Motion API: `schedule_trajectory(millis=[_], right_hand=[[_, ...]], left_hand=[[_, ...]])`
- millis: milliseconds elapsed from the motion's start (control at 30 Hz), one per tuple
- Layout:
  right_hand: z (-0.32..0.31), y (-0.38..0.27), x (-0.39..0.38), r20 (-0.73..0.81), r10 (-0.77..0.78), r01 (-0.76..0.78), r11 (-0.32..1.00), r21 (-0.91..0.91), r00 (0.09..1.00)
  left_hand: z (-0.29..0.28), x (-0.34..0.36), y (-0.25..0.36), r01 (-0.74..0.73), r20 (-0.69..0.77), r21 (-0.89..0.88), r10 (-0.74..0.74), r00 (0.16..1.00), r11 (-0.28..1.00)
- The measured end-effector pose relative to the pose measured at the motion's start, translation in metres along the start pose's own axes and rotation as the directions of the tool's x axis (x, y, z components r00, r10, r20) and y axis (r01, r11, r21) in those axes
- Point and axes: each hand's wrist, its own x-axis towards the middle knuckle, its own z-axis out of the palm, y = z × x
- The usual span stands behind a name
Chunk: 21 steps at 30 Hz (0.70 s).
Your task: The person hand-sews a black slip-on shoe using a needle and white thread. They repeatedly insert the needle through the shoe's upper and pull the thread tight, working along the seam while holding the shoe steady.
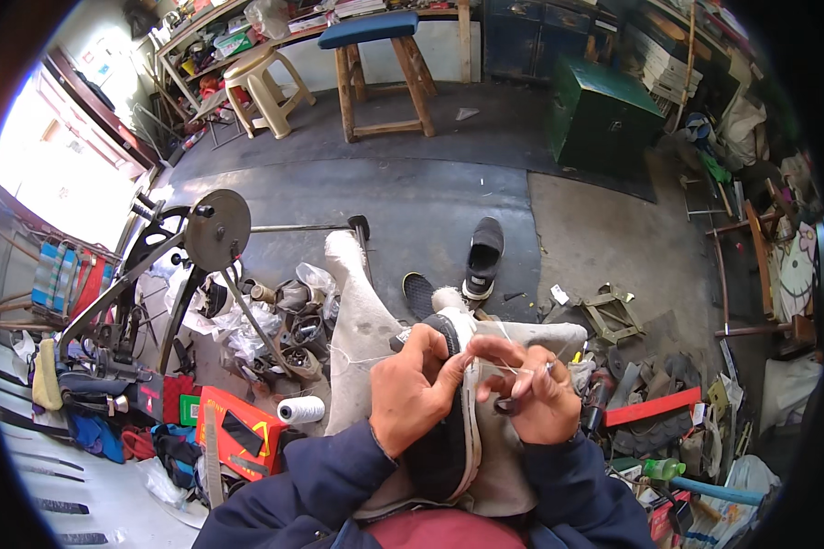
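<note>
A black shoe (435, 453) with a pale sole edge lies on my lap over a stained grey-white cloth (362, 316). My left hand (410, 389) is closed on the shoe's upper part, thumb and fingers pressed near the sole edge. White thread (504, 369) stretches from the shoe to my right hand (542, 395). Its fingers are bent and drawn together around the thread. A small dark thing shows below those fingers, too hidden to name. To the left, beside my sleeve, rests a spool of white thread (300, 409).
A black hand-cranked machine with a round wheel (218, 229) stands at the left. Ahead on the floor are a black slip-on shoe (485, 247), a stool (375, 55) and a green chest (604, 110). Scraps and tools (650, 384) crowd the right; a red-orange box (240, 430) lies left.
</note>
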Motion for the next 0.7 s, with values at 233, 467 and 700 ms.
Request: schedule_trajectory(millis=[233, 467, 700], right_hand=[[0.022, 0.017, -0.010, -0.289, 0.087, -0.097, 0.995, -0.019, 0.953], [0.024, 0.032, -0.041, -0.231, -0.055, -0.041, 0.918, -0.393, 0.971], [0.020, 0.039, -0.041, -0.205, -0.082, -0.008, 0.913, -0.407, 0.975]], left_hand=[[0.005, 0.003, 0.002, -0.032, 0.005, 0.042, 0.032, 0.999, 0.999], [0.013, 0.003, -0.003, -0.069, -0.002, 0.044, 0.069, 0.998, 0.997], [0.006, 0.002, -0.003, -0.073, 0.035, 0.036, 0.072, 0.997, 0.997]])
